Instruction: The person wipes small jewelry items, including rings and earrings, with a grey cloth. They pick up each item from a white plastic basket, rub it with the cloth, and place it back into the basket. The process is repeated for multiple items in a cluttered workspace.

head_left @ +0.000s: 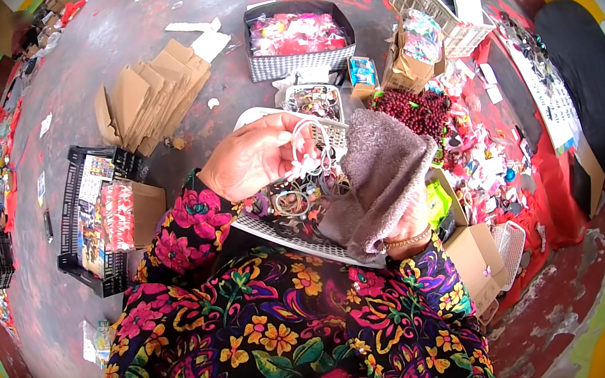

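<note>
My left hand point(254, 155) is raised, its fingers closed on a white hair tie point(301, 136) with small white bits hanging from it. In my right hand point(411, 224) is a grey-brown cloth point(389, 168), which drapes over and hides most of the fingers. A beaded bracelet circles the right wrist. Below both hands lies a white plastic basket point(272, 234), its wall pierced with small holes. Several coloured hair ties point(291, 203) are heaped inside it, partly covered by the cloth.
Ahead stands a checked fabric box point(299, 63) of pink packets. Flattened cardboard point(151, 94) and a black crate point(70, 243) lie left. Dark red beads point(416, 111), a cardboard box point(477, 260) and heaped trinkets point(491, 168) crowd the right. A smaller white basket point(337, 109) sits just ahead.
</note>
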Tool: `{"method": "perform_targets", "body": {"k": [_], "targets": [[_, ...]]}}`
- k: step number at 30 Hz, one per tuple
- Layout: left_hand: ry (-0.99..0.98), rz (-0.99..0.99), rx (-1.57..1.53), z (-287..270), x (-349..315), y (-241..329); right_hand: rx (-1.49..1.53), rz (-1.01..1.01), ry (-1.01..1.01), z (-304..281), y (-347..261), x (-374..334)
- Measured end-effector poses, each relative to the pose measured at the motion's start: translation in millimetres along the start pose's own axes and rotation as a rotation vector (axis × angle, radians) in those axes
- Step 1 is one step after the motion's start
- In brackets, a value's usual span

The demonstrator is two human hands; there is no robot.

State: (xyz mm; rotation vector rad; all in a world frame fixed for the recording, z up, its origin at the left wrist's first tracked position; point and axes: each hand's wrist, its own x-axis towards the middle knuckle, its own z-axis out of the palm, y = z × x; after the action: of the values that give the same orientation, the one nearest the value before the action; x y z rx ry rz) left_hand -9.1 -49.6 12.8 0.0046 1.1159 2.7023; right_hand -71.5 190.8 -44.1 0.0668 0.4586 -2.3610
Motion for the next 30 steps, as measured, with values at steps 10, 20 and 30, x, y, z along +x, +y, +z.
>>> {"method": "perform_targets", "body": {"k": [10,20,30], "targets": [[-0.080,-0.089,0.573,28,3,-12,-0.610,-0.026,-0.120,40,11,6],[-0.087,-0.049,0.872,18,4,-19,-1.816,-0.561,-0.233,51,6,3],[-0.065,-0.081,0.815,16,5,-22,-2.031,-0.702,-0.231,50,10,6]]}}
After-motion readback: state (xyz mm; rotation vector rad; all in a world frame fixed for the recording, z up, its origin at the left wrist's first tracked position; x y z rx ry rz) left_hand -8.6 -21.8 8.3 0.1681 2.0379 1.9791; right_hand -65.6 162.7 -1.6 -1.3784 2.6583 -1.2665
